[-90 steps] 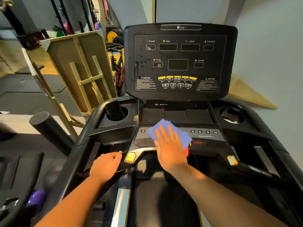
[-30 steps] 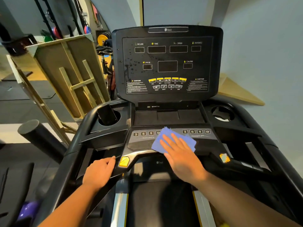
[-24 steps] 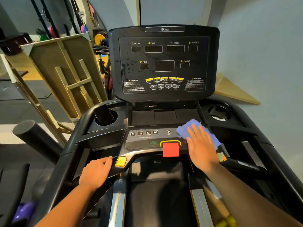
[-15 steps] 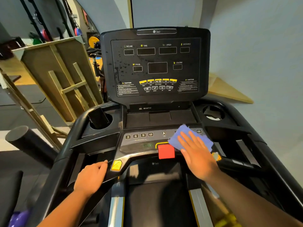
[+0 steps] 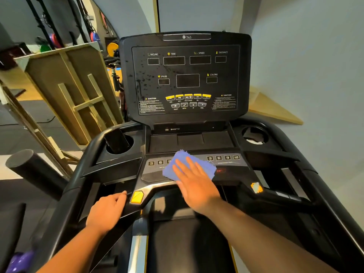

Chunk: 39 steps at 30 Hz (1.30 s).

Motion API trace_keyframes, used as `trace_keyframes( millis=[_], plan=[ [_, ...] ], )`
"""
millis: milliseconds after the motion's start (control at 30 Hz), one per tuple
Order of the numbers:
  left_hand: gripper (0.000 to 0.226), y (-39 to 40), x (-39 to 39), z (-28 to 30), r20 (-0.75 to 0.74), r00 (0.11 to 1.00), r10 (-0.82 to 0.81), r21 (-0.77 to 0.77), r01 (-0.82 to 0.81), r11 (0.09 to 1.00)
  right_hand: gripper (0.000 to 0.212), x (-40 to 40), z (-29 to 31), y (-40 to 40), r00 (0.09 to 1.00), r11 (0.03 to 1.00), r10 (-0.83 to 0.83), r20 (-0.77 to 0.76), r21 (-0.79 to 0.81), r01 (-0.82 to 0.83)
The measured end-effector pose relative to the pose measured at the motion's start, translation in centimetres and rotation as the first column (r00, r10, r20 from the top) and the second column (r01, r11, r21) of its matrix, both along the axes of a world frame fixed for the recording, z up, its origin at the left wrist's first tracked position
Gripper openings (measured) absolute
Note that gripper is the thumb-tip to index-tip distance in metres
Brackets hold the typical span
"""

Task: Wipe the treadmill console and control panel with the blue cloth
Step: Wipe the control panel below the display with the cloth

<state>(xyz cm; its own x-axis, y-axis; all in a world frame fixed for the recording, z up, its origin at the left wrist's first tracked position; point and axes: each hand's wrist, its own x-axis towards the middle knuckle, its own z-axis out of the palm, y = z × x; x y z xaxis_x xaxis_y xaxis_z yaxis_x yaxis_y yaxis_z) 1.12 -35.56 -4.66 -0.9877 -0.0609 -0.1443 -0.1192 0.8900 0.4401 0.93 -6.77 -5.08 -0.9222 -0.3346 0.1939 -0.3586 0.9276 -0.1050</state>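
1. While I stood on the treadmill (image 5: 325,223), its black frame filled most of my view, with the handrails running out to either side of me.
2. The upright console (image 5: 185,77) rose ahead of me, its display windows dark, and dark droplets speckled the left part of its face near the pulse label.
3. A wooden frame (image 5: 69,91) leaned against the wall to the left of the console, well apart from anything I touched.
4. Below the console lay the sloped control panel (image 5: 226,164), a grey strip with numbered keys at its left and right ends.
5. My right hand (image 5: 195,182) lay flat with the fingers spread, palm down, pressing the blue cloth (image 5: 189,164) onto the middle of the control panel; I pinched nothing, only pushed it against the surface.
6. The blue cloth sat between the two groups of numbered keys, covering the last key or so of the left group, with its far edge ragged and peeking out beyond my fingertips.
7. My left hand (image 5: 107,209) curled over the left handrail (image 5: 65,203), fingers wrapped down around its inner edge, just beside the yellow button (image 5: 136,197).
8. A dark object, perhaps a phone, stood tilted in the left cup holder (image 5: 126,148); the view was too dim for me to be sure.
9. The right cup holder (image 5: 255,134) showed something pale at its bottom.
10. A worn yellow patch (image 5: 256,187) marked the right grip, near my right hand but apart from it.
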Motion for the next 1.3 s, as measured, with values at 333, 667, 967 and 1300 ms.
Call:
trace_keyframes(
  millis=[333, 667, 967, 1300],
  plan=[
    [0.028, -0.5, -0.1, -0.4, 0.028, 0.999, -0.016, -0.008, 0.016, 1.0, 0.055, 0.4, -0.4, 5.7, 0.66, 0.637, -0.751, 0.021, -0.238, 0.733],
    [0.047, -0.8, -0.2, -0.9, 0.002, 1.0, -0.013, -0.033, 0.013, 0.999, 0.057, -1.2, -0.3, -8.3, 0.991, 0.99, -0.137, -0.008, -0.023, 0.137],
    [0.049, -1.4, -0.5, -1.4, -0.018, 1.0, -0.022, -0.022, 0.021, 1.0, 0.059, 0.5, -1.2, 4.9, 0.875, 0.874, -0.484, -0.026, -0.061, 0.482],
    [0.047, -1.5, -0.4, -1.3, -0.052, 0.997, -0.05, -0.055, 0.047, 0.997, 0.056, -0.9, 0.8, -10.6, 0.954, 0.954, -0.29, 0.07, -0.054, 0.294]
  ],
)
